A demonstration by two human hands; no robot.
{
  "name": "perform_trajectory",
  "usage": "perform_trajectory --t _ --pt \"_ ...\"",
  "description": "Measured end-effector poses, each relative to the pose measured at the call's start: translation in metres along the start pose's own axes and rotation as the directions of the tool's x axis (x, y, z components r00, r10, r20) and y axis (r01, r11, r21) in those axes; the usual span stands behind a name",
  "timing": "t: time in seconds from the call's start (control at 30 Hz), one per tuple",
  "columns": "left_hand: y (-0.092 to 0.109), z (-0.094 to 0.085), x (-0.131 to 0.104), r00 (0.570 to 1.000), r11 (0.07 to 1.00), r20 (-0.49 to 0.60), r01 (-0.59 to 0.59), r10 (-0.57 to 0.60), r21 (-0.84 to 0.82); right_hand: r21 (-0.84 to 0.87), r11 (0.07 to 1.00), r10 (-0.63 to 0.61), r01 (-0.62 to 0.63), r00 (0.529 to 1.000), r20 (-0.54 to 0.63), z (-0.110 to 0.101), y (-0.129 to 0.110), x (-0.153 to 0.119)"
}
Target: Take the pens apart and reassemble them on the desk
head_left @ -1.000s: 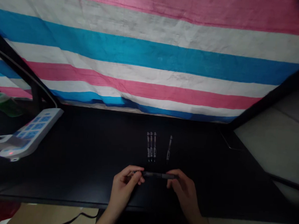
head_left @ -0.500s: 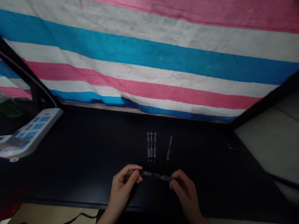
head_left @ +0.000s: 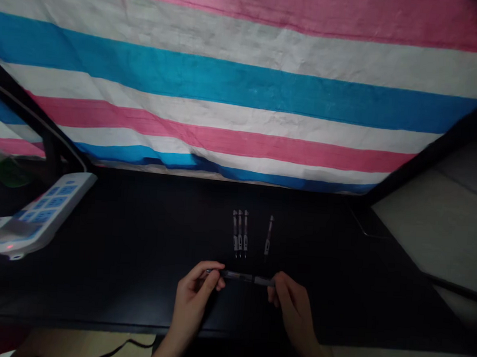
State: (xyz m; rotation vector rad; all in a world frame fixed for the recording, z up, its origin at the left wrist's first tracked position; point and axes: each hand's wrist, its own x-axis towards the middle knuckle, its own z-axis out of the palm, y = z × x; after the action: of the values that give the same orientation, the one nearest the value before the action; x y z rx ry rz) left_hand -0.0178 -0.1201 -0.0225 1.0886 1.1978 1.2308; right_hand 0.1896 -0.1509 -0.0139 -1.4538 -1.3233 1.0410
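Note:
A dark pen (head_left: 238, 276) with a grey end section is held level between my two hands, just above or on the black table (head_left: 135, 280). My left hand (head_left: 200, 286) pinches its left end between thumb and fingers. The thumb and fingers of my right hand (head_left: 290, 297) close on its grey right end. Beyond the hands, three similar pens (head_left: 240, 235) lie side by side, tips towards me. A single pen (head_left: 269, 237) lies apart to their right.
A white power strip (head_left: 46, 212) with blue sockets and a lit red light lies at the left. Near it is a green container (head_left: 4, 168). A striped sheet (head_left: 244, 87) hangs behind the table. A black cable (head_left: 125, 345) runs below the front edge.
My right hand has turned slightly, with its fingers shifted on the pen's grey end. My left hand keeps its pinch. The whole view has shifted a little.

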Motion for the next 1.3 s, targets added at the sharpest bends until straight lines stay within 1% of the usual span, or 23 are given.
perform_trajectory --t 0.17,0.23,0.33,0.43,0.63,0.77,0.9,1.07,1.13,1.3 --pt "-0.001 0.001 0.001 1.0 0.999 -0.002 0.011 -0.011 -0.035 0.073 0.997 -0.007 0.007 1.0 -0.009 0.001 -0.001 -0.001" --pt "0.0 0.001 0.001 1.0 0.999 -0.004 0.008 -0.008 -0.043 0.031 1.0 -0.005 0.006 1.0 -0.018 0.001 -0.001 -0.001" --pt "0.003 0.002 0.0 1.0 0.999 -0.012 0.006 -0.007 -0.04 -0.04 0.998 -0.042 0.042 0.999 -0.007 0.001 0.0 -0.001" --pt "0.004 0.002 -0.001 1.0 0.999 -0.017 0.014 -0.015 -0.036 -0.013 0.996 -0.083 0.083 0.996 -0.035 0.001 0.0 -0.001" --pt "0.003 0.002 0.0 1.0 0.999 -0.013 0.013 -0.013 -0.03 -0.034 0.999 -0.028 0.026 0.998 -0.053 0.001 0.001 0.0" --pt "0.004 0.003 0.0 0.999 1.0 -0.045 0.012 -0.012 -0.018 0.076 0.997 -0.014 0.024 0.992 -0.126 0.0 0.012 0.0" --pt "0.001 0.002 0.0 0.997 0.999 -0.075 0.023 -0.027 -0.047 0.175 0.984 0.004 0.025 0.986 -0.167 -0.002 0.022 -0.002" --pt "-0.001 0.002 0.0 0.993 0.994 -0.109 0.039 -0.049 -0.098 0.346 0.929 -0.009 0.133 0.941 -0.338 -0.004 0.027 0.0" --pt "0.001 0.003 0.0 0.99 0.992 -0.128 0.044 -0.059 -0.118 0.389 0.909 -0.001 0.149 0.935 -0.355 -0.004 0.027 0.001" --pt "0.003 0.005 0.001 0.986 0.984 -0.15 0.046 -0.072 -0.175 0.418 0.89 -0.015 0.183 0.927 -0.374 -0.004 0.024 0.001"
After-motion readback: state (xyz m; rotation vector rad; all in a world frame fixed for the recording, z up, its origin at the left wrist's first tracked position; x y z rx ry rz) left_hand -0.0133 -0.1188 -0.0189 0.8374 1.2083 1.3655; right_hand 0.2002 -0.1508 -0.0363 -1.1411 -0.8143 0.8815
